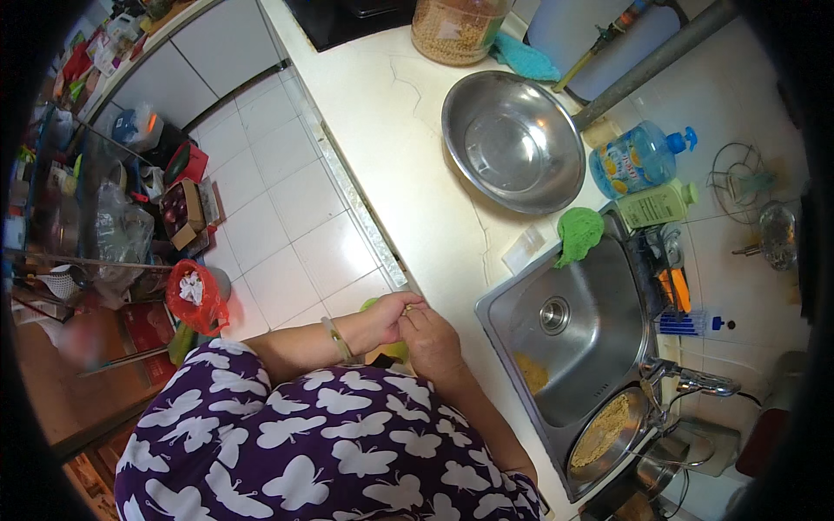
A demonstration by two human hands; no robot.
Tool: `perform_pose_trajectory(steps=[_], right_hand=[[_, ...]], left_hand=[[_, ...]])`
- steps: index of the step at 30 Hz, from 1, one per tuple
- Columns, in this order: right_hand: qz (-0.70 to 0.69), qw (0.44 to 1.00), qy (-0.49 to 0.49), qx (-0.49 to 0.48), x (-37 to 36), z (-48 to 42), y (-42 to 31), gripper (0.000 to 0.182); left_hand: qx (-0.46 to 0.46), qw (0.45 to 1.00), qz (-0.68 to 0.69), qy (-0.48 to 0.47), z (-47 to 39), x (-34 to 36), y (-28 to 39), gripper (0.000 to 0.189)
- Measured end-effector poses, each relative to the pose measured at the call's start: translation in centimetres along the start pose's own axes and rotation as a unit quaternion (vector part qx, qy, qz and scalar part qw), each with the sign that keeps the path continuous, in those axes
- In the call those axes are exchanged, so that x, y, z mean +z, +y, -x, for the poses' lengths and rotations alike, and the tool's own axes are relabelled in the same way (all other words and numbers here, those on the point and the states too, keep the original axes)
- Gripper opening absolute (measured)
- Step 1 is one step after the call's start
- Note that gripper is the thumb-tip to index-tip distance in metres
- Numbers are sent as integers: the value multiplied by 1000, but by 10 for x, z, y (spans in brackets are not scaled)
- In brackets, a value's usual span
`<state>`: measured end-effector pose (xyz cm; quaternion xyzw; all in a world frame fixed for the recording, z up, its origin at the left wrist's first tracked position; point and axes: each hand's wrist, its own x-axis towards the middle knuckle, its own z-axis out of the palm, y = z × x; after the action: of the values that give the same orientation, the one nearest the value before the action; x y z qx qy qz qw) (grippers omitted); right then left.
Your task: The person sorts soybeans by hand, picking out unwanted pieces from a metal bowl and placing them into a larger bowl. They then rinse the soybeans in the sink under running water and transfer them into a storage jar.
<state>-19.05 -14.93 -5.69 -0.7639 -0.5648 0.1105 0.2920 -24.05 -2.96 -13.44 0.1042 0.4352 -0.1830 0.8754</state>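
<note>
My left hand (386, 317), with a pale bangle (337, 338) on the wrist, meets my right hand (432, 338) at the counter's front edge. Their fingers touch; whether a small thing is between them cannot be told. To the right lies a stainless steel sink (573, 325) with a yellowish patch of matter on its floor. A steel basin (511, 140) stands on the cracked pale countertop (391, 130), beyond my hands. A green cloth (580, 234) hangs over the sink's corner. Beside the tap (684, 378), a metal bowl (603, 436) holds pale yellow grains or beans.
A large jar of beans (456, 29) and a teal cloth (524, 57) stand at the back. A blue soap pump bottle (635, 159) and a green bottle (655, 203) line the wall. On the floor side are a red-bagged bin (195, 299) and a cardboard box of onions (182, 211).
</note>
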Motion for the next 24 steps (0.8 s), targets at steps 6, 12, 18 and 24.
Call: perform_pose_trajectory(steps=[6, 12, 18, 24], right_hand=[[46, 992, 111, 43, -42, 6, 25, 12], [163, 946, 202, 194, -116, -5, 112, 27], [193, 957, 112, 183, -103, -1, 141, 14], [-157, 941, 238, 183, -75, 15, 125, 17]], left_hand=[[4, 999, 9, 53, 29, 18, -1, 23], [34, 999, 32, -11, 40, -76, -27, 22], [173, 977, 120, 1, 98, -175, -46, 19], [389, 886, 239, 79, 165, -323, -52, 21]])
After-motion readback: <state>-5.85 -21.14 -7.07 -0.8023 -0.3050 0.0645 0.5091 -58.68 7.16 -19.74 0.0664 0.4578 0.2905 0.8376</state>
